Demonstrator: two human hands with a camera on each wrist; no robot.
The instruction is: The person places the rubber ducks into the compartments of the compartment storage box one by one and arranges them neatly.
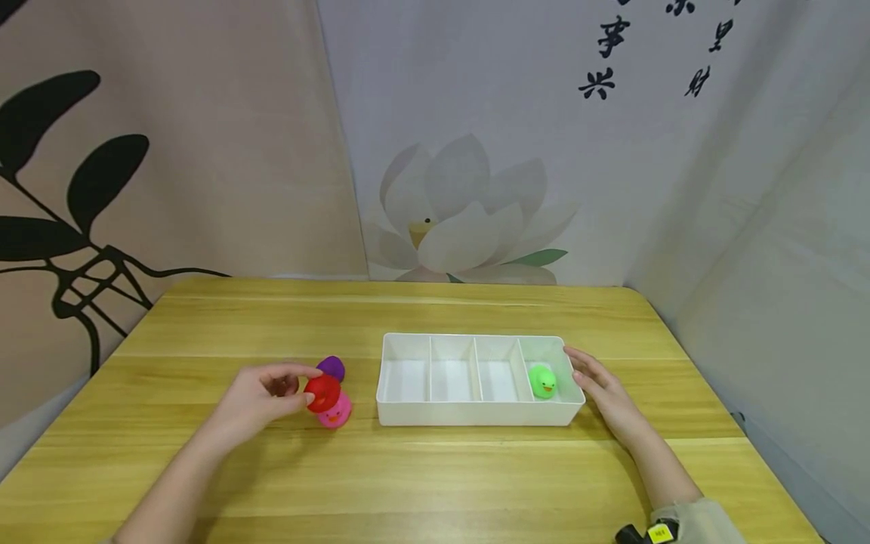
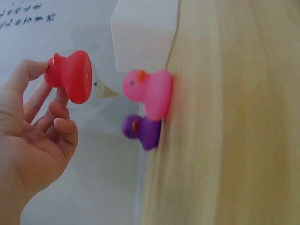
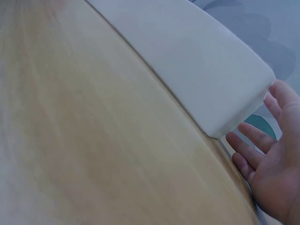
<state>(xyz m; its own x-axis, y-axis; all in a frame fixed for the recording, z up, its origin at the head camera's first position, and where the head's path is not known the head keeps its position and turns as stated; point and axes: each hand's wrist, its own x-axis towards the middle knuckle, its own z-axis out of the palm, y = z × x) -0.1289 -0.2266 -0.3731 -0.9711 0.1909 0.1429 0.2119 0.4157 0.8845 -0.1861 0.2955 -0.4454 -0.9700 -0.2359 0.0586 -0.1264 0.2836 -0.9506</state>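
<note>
Between thumb and fingertips, my left hand [image 1: 261, 397] pinches a red rubber duck [image 1: 322, 393] by its head, held up off the table as the left wrist view shows. Close by on the table stand a pink rubber duck [image 2: 152, 93] and a purple rubber duck [image 2: 142, 131], both partly covered by the red one in the head view. My right hand [image 1: 608, 389] rests with extended fingers against the right end of a white divided box [image 1: 476, 413]. Inside its rightmost compartment sits a green rubber duck [image 1: 543, 381].
The box's other compartments, left of the green duck, hold nothing. A wooden table [image 1: 435, 483] carries everything, its far edge near a printed cloth backdrop [image 1: 469, 151]. A dark strap with a yellow label [image 1: 659, 533] shows at the right wrist.
</note>
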